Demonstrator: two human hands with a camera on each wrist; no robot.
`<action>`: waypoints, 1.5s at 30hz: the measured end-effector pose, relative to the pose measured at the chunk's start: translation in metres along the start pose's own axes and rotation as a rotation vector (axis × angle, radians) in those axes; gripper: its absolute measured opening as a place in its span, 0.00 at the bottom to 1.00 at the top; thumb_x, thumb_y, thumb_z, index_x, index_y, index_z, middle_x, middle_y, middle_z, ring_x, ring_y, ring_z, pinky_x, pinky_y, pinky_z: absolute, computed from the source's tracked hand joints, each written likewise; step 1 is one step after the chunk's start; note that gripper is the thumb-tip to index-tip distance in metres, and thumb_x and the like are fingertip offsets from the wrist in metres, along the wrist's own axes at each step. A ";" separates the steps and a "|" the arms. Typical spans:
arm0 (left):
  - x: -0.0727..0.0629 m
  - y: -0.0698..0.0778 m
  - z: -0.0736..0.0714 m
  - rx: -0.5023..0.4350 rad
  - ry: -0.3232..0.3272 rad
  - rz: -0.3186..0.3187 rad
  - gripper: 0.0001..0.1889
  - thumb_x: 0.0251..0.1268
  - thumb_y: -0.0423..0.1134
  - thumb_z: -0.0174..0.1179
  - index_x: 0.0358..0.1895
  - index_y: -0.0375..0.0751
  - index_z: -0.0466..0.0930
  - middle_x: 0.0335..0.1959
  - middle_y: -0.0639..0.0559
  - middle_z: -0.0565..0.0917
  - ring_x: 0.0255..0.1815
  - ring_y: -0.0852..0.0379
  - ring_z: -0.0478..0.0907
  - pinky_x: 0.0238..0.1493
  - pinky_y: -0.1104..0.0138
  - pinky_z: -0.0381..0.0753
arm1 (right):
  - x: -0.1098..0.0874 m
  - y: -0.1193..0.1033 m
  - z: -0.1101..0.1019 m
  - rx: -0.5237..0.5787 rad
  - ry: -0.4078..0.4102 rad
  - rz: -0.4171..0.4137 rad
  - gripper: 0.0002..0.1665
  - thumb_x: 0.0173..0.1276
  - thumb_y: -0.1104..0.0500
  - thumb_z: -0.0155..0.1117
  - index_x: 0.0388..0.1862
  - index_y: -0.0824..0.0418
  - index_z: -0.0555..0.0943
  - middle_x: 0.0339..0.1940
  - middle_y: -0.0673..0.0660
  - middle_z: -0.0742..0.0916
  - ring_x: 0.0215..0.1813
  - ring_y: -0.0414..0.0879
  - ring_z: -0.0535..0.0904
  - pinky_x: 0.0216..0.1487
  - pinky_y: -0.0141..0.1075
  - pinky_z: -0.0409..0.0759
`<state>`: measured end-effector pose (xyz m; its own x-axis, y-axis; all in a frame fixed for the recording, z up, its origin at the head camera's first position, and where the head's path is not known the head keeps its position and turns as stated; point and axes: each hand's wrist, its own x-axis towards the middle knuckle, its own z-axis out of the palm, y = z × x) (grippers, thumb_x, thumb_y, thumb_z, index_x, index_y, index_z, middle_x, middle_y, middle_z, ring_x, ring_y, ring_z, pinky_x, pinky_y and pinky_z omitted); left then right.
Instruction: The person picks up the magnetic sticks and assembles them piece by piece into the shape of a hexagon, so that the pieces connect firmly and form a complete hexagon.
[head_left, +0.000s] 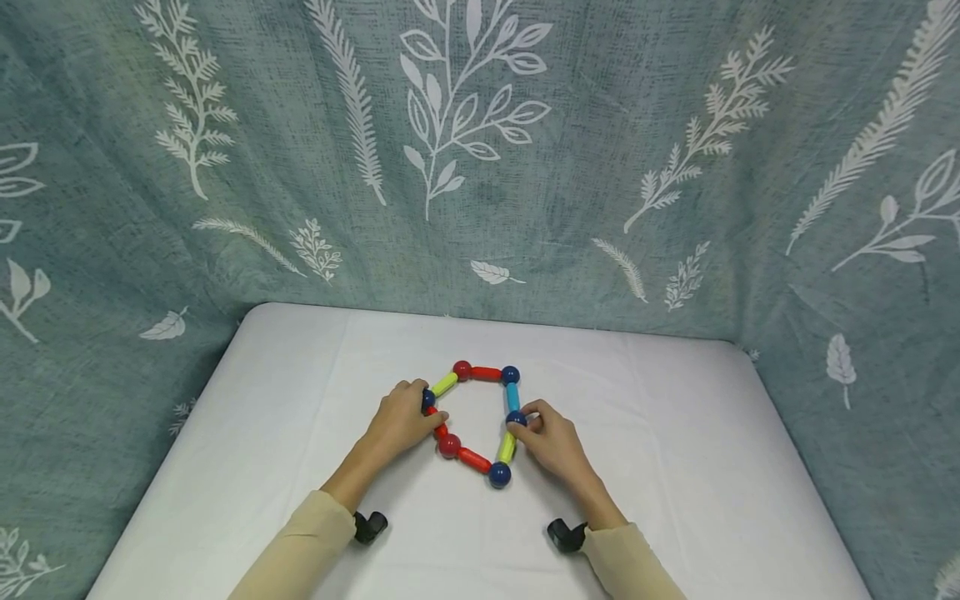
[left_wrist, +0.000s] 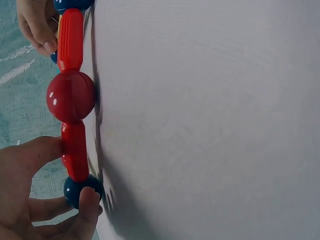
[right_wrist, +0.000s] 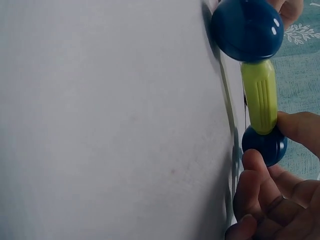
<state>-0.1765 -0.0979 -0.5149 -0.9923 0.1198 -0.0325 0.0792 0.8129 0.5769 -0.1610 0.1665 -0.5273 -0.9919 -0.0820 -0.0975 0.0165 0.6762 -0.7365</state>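
Note:
Balls and short rods, which look like a magnetic building set, join into a closed ring on the white table. My left hand (head_left: 399, 418) grips the ring's left corner, fingers round a blue ball (left_wrist: 75, 190) and thumb on the red rod (left_wrist: 74, 150) beside it. At the right corner, my right hand (head_left: 553, 437) pinches another blue ball (right_wrist: 265, 145) between thumb and fingers. A yellow-green rod (right_wrist: 260, 97) runs from there to the near blue ball (head_left: 499, 475). The near red ball (head_left: 449, 446) and red rod (head_left: 473, 459) complete the front side.
The ring's far side has a red ball (head_left: 462, 370), a red rod (head_left: 486, 374) and a blue ball (head_left: 510, 375). A white cloth covers the table (head_left: 675, 467). Behind hangs a green leaf-patterned curtain (head_left: 570, 250). Black wrist devices (head_left: 566, 535) sit at both sleeves.

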 end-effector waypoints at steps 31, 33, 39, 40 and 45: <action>-0.002 0.000 -0.004 -0.029 -0.027 -0.015 0.25 0.58 0.44 0.73 0.53 0.32 0.78 0.37 0.45 0.77 0.32 0.52 0.75 0.31 0.64 0.79 | 0.016 0.009 -0.008 -0.080 0.060 0.036 0.21 0.66 0.49 0.70 0.50 0.60 0.80 0.36 0.54 0.83 0.34 0.47 0.76 0.32 0.38 0.74; 0.001 0.000 -0.005 0.003 -0.028 -0.013 0.25 0.59 0.47 0.72 0.54 0.34 0.79 0.38 0.45 0.78 0.34 0.52 0.75 0.34 0.62 0.80 | 0.018 0.008 -0.008 -0.090 0.054 0.017 0.22 0.66 0.49 0.70 0.52 0.61 0.80 0.37 0.55 0.84 0.35 0.47 0.76 0.34 0.39 0.74; 0.015 0.000 -0.005 0.103 -0.018 0.014 0.23 0.61 0.46 0.71 0.54 0.36 0.81 0.37 0.46 0.81 0.31 0.54 0.75 0.29 0.64 0.76 | 0.025 0.004 -0.006 -0.138 0.034 -0.076 0.27 0.66 0.51 0.72 0.58 0.63 0.80 0.35 0.55 0.80 0.35 0.48 0.72 0.34 0.40 0.70; 0.017 0.000 -0.005 0.110 -0.017 0.017 0.22 0.61 0.46 0.71 0.53 0.37 0.82 0.37 0.46 0.82 0.30 0.54 0.75 0.28 0.64 0.75 | 0.026 0.003 -0.005 -0.144 0.032 -0.082 0.26 0.65 0.52 0.72 0.58 0.63 0.80 0.34 0.55 0.80 0.35 0.48 0.71 0.34 0.39 0.70; 0.022 -0.003 -0.005 0.122 -0.013 0.013 0.18 0.61 0.44 0.70 0.50 0.37 0.83 0.34 0.47 0.82 0.26 0.56 0.74 0.22 0.66 0.72 | 0.026 0.004 -0.006 -0.152 0.036 -0.094 0.25 0.66 0.53 0.72 0.58 0.62 0.81 0.33 0.55 0.80 0.33 0.47 0.71 0.33 0.39 0.70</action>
<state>-0.1988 -0.1004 -0.5138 -0.9898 0.1376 -0.0362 0.1042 0.8743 0.4741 -0.1871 0.1712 -0.5287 -0.9920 -0.1257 -0.0067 -0.0933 0.7700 -0.6312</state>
